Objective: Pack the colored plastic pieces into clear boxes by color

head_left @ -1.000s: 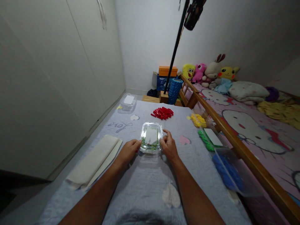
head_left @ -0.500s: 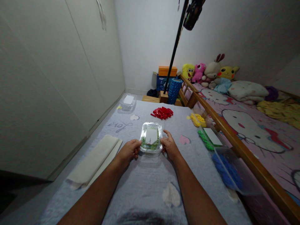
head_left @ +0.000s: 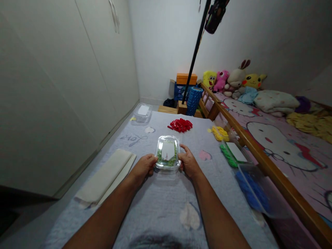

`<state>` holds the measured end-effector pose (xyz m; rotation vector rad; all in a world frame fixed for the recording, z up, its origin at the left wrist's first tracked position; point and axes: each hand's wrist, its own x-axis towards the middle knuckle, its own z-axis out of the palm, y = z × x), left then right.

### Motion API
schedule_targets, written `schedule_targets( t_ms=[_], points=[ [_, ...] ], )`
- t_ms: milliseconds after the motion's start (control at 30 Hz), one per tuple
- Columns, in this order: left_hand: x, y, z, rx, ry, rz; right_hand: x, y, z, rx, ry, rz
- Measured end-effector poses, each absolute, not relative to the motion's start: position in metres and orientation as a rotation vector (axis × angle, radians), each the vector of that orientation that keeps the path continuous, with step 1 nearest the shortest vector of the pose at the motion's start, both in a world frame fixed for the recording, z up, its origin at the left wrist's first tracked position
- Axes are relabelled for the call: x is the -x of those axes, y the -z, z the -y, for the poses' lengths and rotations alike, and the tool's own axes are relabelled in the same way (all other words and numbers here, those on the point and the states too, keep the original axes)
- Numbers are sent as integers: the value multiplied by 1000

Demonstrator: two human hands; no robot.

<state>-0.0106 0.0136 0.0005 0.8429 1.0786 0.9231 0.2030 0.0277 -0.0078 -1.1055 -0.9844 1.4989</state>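
Between my two hands is a clear plastic container (head_left: 168, 152) with a shiny rim; a white card and something green show through it. My left hand (head_left: 145, 166) pinches its near left side with thumb and fingers. On the right side my right hand (head_left: 188, 162) grips the edge, its index finger stretched out along the side. Beyond the container lies a pile of small red pieces (head_left: 181, 125) on the light blue cloth (head_left: 155, 207). What the underside of the container rests on is hidden.
A folded cream cloth (head_left: 106, 178) lies on the left, with another clear container (head_left: 143, 112) at the far left corner. Yellow pieces (head_left: 220, 133), a green-filled box (head_left: 234, 154) and a blue-filled bin (head_left: 251, 190) line the right edge beside the wooden bed rail (head_left: 259, 157).
Both hands keep their hold on the container, which has hardly moved. The whole view has shifted very slightly.
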Motion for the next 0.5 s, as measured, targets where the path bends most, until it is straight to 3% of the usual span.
schedule_targets(
  t_ms=[500],
  points=[
    [4,-3,-11,-819,-930,-1024,-210,11,-32,1069,-1482,987]
  ],
)
